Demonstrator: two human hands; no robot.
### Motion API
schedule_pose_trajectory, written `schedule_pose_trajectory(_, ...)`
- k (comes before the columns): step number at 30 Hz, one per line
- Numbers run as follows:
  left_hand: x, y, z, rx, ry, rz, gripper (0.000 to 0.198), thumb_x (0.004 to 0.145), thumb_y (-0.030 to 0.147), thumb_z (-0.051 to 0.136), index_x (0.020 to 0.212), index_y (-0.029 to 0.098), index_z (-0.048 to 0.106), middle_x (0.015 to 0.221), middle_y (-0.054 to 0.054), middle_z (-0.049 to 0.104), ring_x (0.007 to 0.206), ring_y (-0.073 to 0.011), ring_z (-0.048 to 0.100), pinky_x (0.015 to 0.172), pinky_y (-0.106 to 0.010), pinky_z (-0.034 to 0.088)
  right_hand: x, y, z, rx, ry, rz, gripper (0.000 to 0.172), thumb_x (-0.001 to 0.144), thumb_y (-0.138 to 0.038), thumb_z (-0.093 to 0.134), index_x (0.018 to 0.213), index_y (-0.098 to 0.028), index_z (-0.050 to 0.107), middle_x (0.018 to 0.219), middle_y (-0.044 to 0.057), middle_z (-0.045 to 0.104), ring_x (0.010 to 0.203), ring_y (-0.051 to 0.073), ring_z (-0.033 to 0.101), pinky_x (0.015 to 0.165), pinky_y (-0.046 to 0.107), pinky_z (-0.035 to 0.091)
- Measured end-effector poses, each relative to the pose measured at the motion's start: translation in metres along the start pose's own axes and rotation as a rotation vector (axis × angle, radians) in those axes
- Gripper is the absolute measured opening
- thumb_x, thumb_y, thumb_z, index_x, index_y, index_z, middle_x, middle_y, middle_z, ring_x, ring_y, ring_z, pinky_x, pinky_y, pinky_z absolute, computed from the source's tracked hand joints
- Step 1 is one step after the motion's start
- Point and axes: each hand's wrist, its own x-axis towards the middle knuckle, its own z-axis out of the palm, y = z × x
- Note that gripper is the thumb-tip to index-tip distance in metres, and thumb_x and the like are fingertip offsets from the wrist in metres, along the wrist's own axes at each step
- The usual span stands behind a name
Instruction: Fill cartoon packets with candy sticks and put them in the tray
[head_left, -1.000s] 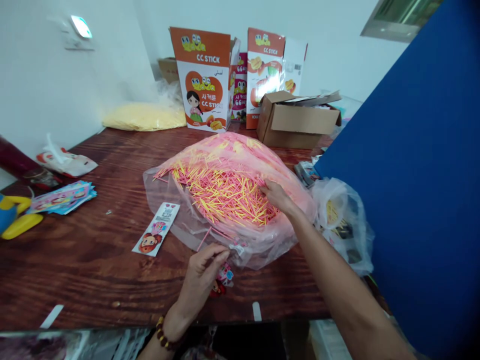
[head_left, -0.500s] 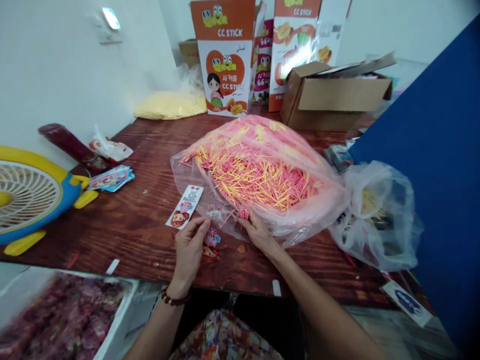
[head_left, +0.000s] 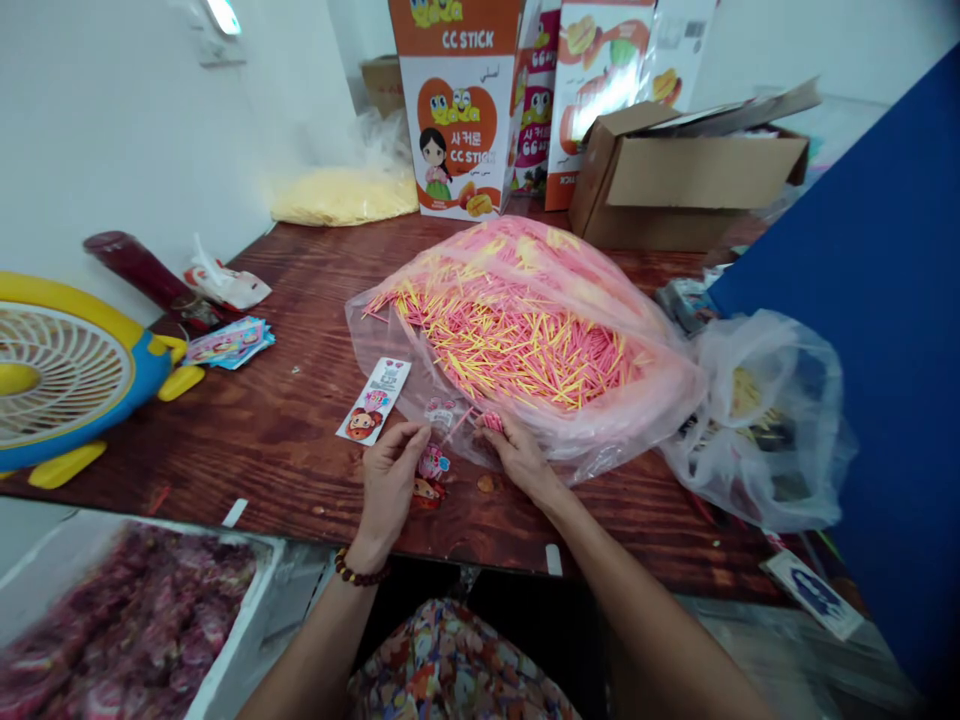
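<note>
My left hand (head_left: pixel 391 475) is closed in a pinch at the left edge of a small clear plastic packet (head_left: pixel 433 462) printed with a cartoon girl. Between the fingers of my right hand (head_left: pixel 521 462) is a small bundle of pink sticks (head_left: pixel 492 421), their ends pointing up and left. A single pink stick (head_left: pixel 459 424) slants between the two hands, over the packet's upper part. Just beyond them lies a large clear bag (head_left: pixel 600 440), its mouth spread wide, full of pink and yellow sticks (head_left: pixel 517 345). A white-backed printed packet (head_left: pixel 373 401) lies left of the bag.
On the left stand a yellow and blue fan (head_left: pixel 75 375) and a stack of printed packets (head_left: pixel 232 342). Cartons (head_left: pixel 461 130) and an open cardboard box (head_left: pixel 697 185) line the back. A knotted plastic bag (head_left: pixel 765 420) sits right; a white foam box (head_left: pixel 255 600) stands below the table's left edge.
The view has tilted down a little. My left fingertips and the packet's top have shifted slightly right, towards the bundle. My right hand keeps its hold on the pink sticks.
</note>
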Motion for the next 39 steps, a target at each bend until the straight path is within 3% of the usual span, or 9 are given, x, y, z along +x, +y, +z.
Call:
schedule_pose_trajectory(3, -0.001, 0.001, 0.001, -0.002, -0.011, -0.005, 0.023, 0.082, 0.039, 0.070, 0.085, 0.016, 0.074, 0.077, 0.000, 0.068, 0.068, -0.0111, 0.057, 0.065, -0.020, 0.046, -0.001, 0.001, 0.000, 0.043, 0.012, 0.003, 0.016, 0.090, -0.033, 0.053, 0.100, -0.023, 0.063, 0.089, 0.003, 0.073, 0.081, 0.021, 0.063, 0.078, 0.034, 0.046)
schedule_pose_trajectory(7, 0.000, 0.001, 0.000, 0.025, -0.028, -0.021, 0.024, 0.080, 0.040, 0.071, 0.084, 0.016, 0.074, 0.076, -0.001, 0.068, 0.069, -0.0123, 0.058, 0.067, -0.021, 0.048, 0.001, 0.002, 0.001, 0.087, 0.003, -0.011, 0.016, 0.088, -0.036, 0.057, 0.084, -0.023, 0.064, 0.079, 0.002, 0.070, 0.073, 0.019, 0.060, 0.075, 0.033, 0.045)
schedule_pose_trajectory(9, 0.000, -0.001, 0.000, 0.040, -0.064, -0.035, 0.024, 0.080, 0.040, 0.071, 0.084, 0.016, 0.074, 0.077, -0.001, 0.068, 0.070, -0.0127, 0.059, 0.067, -0.022, 0.048, 0.004, -0.003, 0.000, 0.239, 0.043, 0.041, 0.017, 0.084, -0.040, 0.062, 0.082, -0.023, 0.064, 0.074, 0.001, 0.068, 0.072, 0.019, 0.061, 0.076, 0.034, 0.047)
schedule_pose_trajectory(14, 0.002, -0.007, 0.002, 0.084, -0.213, -0.048, 0.023, 0.078, 0.039, 0.071, 0.082, 0.016, 0.077, 0.075, -0.002, 0.071, 0.066, -0.0130, 0.060, 0.064, -0.022, 0.047, 0.012, -0.044, -0.008, 0.803, 0.139, 0.106, 0.020, 0.079, -0.034, 0.070, 0.093, -0.023, 0.062, 0.076, -0.001, 0.067, 0.076, 0.019, 0.067, 0.079, 0.036, 0.053)
schedule_pose_trajectory(17, 0.004, -0.008, 0.007, 0.096, -0.263, -0.043, 0.025, 0.079, 0.039, 0.071, 0.084, 0.016, 0.077, 0.072, -0.002, 0.072, 0.063, -0.0125, 0.059, 0.061, -0.022, 0.047, 0.011, -0.073, -0.010, 0.934, 0.176, 0.048, 0.017, 0.080, -0.028, 0.069, 0.094, -0.024, 0.060, 0.080, -0.003, 0.065, 0.083, 0.018, 0.069, 0.085, 0.037, 0.055)
schedule_pose_trajectory(21, 0.006, -0.006, 0.014, 0.115, -0.302, -0.022, 0.024, 0.081, 0.039, 0.068, 0.079, 0.017, 0.077, 0.065, 0.000, 0.067, 0.058, -0.0114, 0.055, 0.057, -0.021, 0.044, 0.008, -0.090, -0.006, 0.848, 0.215, 0.015, 0.014, 0.084, -0.031, 0.063, 0.094, -0.025, 0.056, 0.082, -0.002, 0.064, 0.090, 0.019, 0.069, 0.089, 0.039, 0.055)
schedule_pose_trajectory(30, 0.003, -0.008, 0.016, 0.089, -0.330, -0.042, 0.026, 0.083, 0.041, 0.068, 0.080, 0.017, 0.077, 0.067, -0.002, 0.067, 0.059, -0.0121, 0.054, 0.056, -0.021, 0.043, 0.008, -0.089, 0.001, 0.669, 0.311, -0.043, 0.017, 0.088, -0.039, 0.055, 0.097, -0.026, 0.050, 0.087, 0.002, 0.067, 0.096, 0.021, 0.069, 0.086, 0.040, 0.055)
schedule_pose_trajectory(35, 0.003, -0.005, 0.020, 0.067, -0.245, -0.015, 0.024, 0.082, 0.039, 0.068, 0.079, 0.017, 0.077, 0.068, -0.002, 0.068, 0.060, -0.0120, 0.055, 0.057, -0.022, 0.044, 0.004, -0.078, 0.008, 0.624, 0.294, -0.013, 0.011, 0.091, -0.036, 0.051, 0.096, -0.026, 0.052, 0.084, 0.001, 0.069, 0.100, 0.022, 0.069, 0.090, 0.041, 0.054)
schedule_pose_trajectory(39, 0.006, -0.005, 0.024, 0.019, -0.279, -0.024, 0.020, 0.080, 0.036, 0.071, 0.082, 0.017, 0.077, 0.073, -0.002, 0.070, 0.064, -0.0129, 0.059, 0.061, -0.023, 0.047, -0.001, -0.069, 0.006, 0.503, 0.183, -0.023, 0.013, 0.091, -0.033, 0.056, 0.096, -0.023, 0.062, 0.101, 0.004, 0.072, 0.110, 0.021, 0.065, 0.104, 0.040, 0.046)
